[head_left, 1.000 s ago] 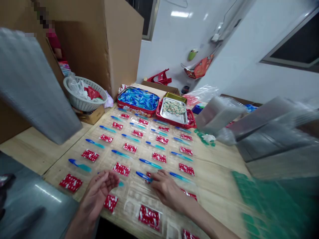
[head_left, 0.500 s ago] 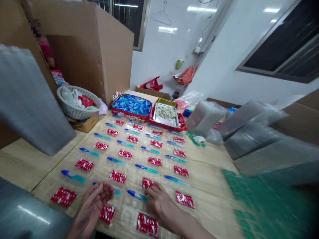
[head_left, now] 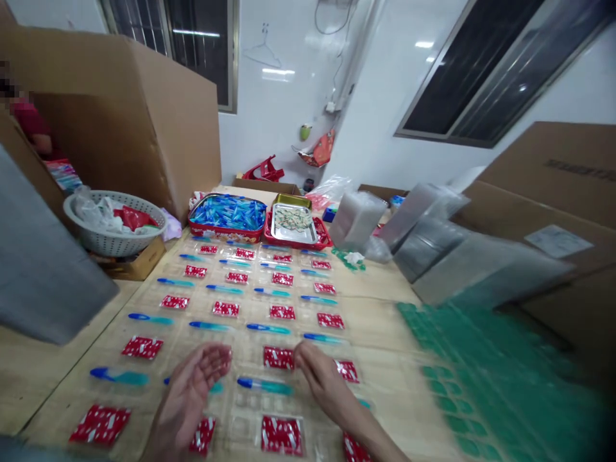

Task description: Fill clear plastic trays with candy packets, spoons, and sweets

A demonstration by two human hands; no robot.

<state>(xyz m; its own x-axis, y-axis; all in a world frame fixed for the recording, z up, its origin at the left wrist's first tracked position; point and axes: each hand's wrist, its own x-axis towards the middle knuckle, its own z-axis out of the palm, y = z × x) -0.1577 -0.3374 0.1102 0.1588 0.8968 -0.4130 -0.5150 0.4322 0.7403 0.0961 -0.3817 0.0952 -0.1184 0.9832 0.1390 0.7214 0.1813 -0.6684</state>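
Note:
Clear plastic trays [head_left: 250, 407] cover the table in rows, each with a blue-and-teal pen-shaped tool [head_left: 264, 385] and a red patterned packet [head_left: 282, 435]. My left hand [head_left: 197, 378] hovers over the near trays with its palm turned inward, its fingers loosely curved and nothing in it. It partly hides another blue tool and a red packet. My right hand [head_left: 320, 378] has its fingers bunched, with the tips at the right edge of another red packet [head_left: 278, 357]. Whatever may be between those fingertips is hidden.
A red-sided tin [head_left: 226, 236] full of blue tools stands at the back beside a metal tray [head_left: 296, 239] of small pale pieces. A strainer basket [head_left: 115, 239] is at left. Stacked clear plastic [head_left: 428, 253] and green trays [head_left: 486, 378] lie right. A person's sleeve [head_left: 31, 119] shows far left.
The view has swung right, so the scene sits further left. My right hand has moved from over a red packet to its right edge. My left hand stays over the near trays.

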